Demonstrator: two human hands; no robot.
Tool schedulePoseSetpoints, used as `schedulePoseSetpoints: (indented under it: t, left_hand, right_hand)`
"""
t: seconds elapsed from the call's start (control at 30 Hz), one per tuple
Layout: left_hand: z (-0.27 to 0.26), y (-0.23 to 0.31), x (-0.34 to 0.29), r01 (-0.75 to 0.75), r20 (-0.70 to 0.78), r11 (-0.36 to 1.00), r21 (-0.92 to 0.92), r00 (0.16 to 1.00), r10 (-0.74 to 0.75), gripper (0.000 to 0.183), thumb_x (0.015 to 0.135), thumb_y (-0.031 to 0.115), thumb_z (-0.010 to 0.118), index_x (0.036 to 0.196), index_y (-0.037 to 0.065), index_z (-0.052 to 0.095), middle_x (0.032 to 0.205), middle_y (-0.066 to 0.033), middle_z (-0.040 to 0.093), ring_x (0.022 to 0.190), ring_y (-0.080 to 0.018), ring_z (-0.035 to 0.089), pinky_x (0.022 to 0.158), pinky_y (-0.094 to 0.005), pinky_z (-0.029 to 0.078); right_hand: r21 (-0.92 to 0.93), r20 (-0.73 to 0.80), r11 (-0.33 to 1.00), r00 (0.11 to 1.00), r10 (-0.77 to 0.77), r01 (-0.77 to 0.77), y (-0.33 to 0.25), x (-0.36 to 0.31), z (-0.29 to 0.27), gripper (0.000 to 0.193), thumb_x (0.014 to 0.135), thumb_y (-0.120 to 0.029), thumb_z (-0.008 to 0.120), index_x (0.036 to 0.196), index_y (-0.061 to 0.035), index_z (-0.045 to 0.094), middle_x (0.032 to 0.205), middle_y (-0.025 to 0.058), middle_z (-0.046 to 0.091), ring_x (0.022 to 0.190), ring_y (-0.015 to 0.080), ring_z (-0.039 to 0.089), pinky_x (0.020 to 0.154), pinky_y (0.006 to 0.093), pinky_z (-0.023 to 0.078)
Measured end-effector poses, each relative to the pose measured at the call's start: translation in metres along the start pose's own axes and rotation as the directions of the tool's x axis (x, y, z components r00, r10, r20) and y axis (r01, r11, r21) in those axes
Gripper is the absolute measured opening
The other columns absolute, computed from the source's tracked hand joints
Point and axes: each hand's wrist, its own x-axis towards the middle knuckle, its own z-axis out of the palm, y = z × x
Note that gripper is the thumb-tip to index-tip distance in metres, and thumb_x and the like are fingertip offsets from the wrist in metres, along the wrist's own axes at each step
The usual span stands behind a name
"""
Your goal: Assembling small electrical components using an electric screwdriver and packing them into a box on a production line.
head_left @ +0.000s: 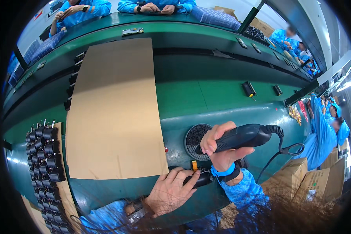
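My right hand is wrapped round a black electric screwdriver, whose coiled cord runs off to the right. Its front end points left, over a round dish full of small black screws. Just below the dish, my left hand has its fingers closed on a small black device housing on the green table. An orange flex ribbon sticks up from that housing. The underside of the housing is hidden.
A large cardboard sheet lies left of my hands. Beyond its left edge, several black housings stand in rows on cardboard. Two black units lie at the right on a green strip. Co-workers in blue sit across; cardboard boxes stand lower right.
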Motion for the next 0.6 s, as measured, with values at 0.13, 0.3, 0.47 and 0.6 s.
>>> schedulePoseSetpoints:
  t: [0.13, 0.3, 0.47, 0.6]
  left_hand:
    - [-0.003, 0.003, 0.002, 0.024, -0.022, 0.998, -0.049, 0.999, -0.025, 0.057, 0.085, 0.032, 0.077, 0.136, 0.012, 0.061, 0.119, -0.0026, 0.056, 0.114, -0.0210, 0.056, 0.086, -0.0366, 0.049]
    - [-0.004, -0.001, 0.005, 0.037, -0.042, 0.995, -0.096, 0.998, -0.041, 0.055, 0.081, 0.032, 0.081, 0.128, 0.010, 0.067, 0.114, -0.0018, 0.059, 0.108, -0.0196, 0.058, 0.083, -0.0348, 0.047]
    - [-0.005, 0.000, 0.004, 0.032, -0.073, 0.996, -0.078, 0.997, -0.038, 0.055, 0.080, 0.032, 0.081, 0.128, 0.009, 0.067, 0.114, -0.0019, 0.059, 0.108, -0.0198, 0.058, 0.083, -0.0348, 0.047]
    - [-0.005, 0.000, 0.006, 0.022, -0.068, 0.995, -0.094, 0.997, -0.028, 0.055, 0.080, 0.031, 0.081, 0.128, 0.009, 0.067, 0.114, -0.0021, 0.058, 0.108, -0.0199, 0.058, 0.083, -0.0346, 0.046]
  right_hand:
    - [-0.042, 0.079, 0.999, 0.997, -0.010, 0.014, -0.001, -0.004, 0.000, 0.094, 0.070, -0.099, 0.037, 0.095, -0.0088, 0.047, 0.063, 0.0030, 0.051, 0.049, 0.0128, 0.049, 0.045, 0.0295, 0.044]
    - [0.155, -0.003, 0.982, 0.994, -0.111, 0.110, -0.015, -0.002, -0.001, 0.097, 0.070, -0.097, 0.042, 0.098, -0.0054, 0.049, 0.063, 0.0042, 0.051, 0.050, 0.0147, 0.049, 0.044, 0.0291, 0.043]
    - [0.255, 0.111, 0.951, 0.972, -0.206, 0.172, -0.065, -0.023, -0.001, 0.090, 0.078, -0.092, 0.045, 0.097, -0.0035, 0.050, 0.064, 0.0062, 0.053, 0.051, 0.0169, 0.054, 0.045, 0.0338, 0.048]
    - [0.264, 0.211, 0.960, 0.966, -0.146, 0.087, -0.067, -0.040, -0.005, 0.091, 0.079, -0.088, 0.054, 0.101, 0.0007, 0.055, 0.069, 0.0110, 0.058, 0.054, 0.0199, 0.055, 0.048, 0.0350, 0.048]
